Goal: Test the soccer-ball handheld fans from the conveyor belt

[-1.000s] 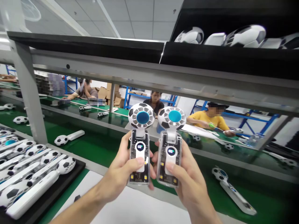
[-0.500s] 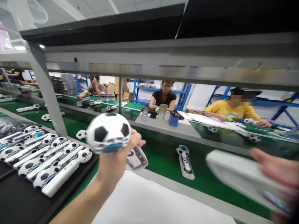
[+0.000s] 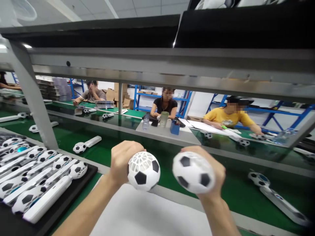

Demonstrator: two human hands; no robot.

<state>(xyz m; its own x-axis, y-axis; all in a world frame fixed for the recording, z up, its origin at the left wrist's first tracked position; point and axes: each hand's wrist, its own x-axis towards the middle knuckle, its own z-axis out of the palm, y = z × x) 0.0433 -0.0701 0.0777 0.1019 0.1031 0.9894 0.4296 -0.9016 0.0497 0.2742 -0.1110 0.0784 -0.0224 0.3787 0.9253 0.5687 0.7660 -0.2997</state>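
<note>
Both my hands are raised side by side over a white sheet (image 3: 152,213). My left hand (image 3: 120,160) is closed on a handheld fan (image 3: 141,183) with a black-and-white soccer-ball head. A white open grille shows on top of that ball, and the hand hides the handle. In my right hand (image 3: 216,170) is a second soccer-ball fan (image 3: 189,183), slightly blurred. Its ball faces me and its handle is out of sight. A small gap separates the two balls.
A black tray (image 3: 86,177) at left carries rows of similar fans (image 3: 49,196). More lie on the green belt, one at right (image 3: 278,200) and one at left (image 3: 86,144). A grey shelf beam (image 3: 157,62) crosses overhead. Several people sit across the line.
My right hand has swung left from the right edge to the middle with its fan, whose ball now faces me. My left hand has moved right and lower, turning its fan. The view has shifted right.
</note>
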